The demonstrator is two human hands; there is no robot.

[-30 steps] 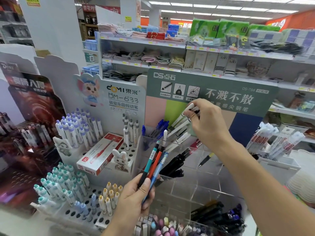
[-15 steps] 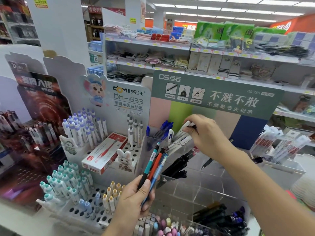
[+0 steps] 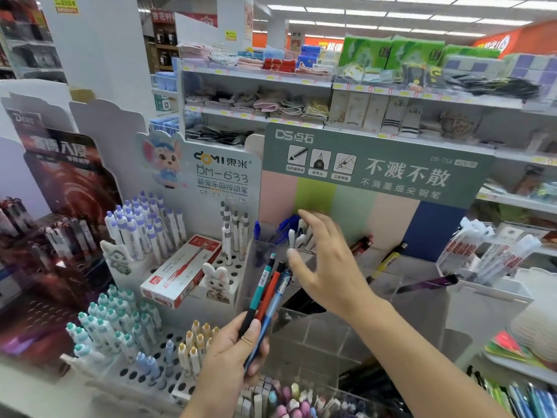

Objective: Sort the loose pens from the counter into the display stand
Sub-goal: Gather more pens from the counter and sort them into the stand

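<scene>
My left hand (image 3: 232,351) grips three loose pens (image 3: 265,294), teal, red and blue, upright in front of the clear acrylic display stand (image 3: 337,333). My right hand (image 3: 325,263) hovers with fingers spread over the stand's upper compartments and holds nothing. Just behind its fingers stand white pens (image 3: 297,236) and blue pens (image 3: 283,226) in the top compartment. Black pens (image 3: 304,301) lie in a compartment under my right palm, partly hidden.
A white holed stand (image 3: 144,366) with teal, purple and yellow capped pens is at the left, with a red pen box (image 3: 180,273) on it. A white tray of packaged pens (image 3: 488,260) is at the right. Store shelves (image 3: 361,86) rise behind.
My right hand lowered the white pens into the top compartment, let them go and opened its fingers. My left hand kept the three pens still.
</scene>
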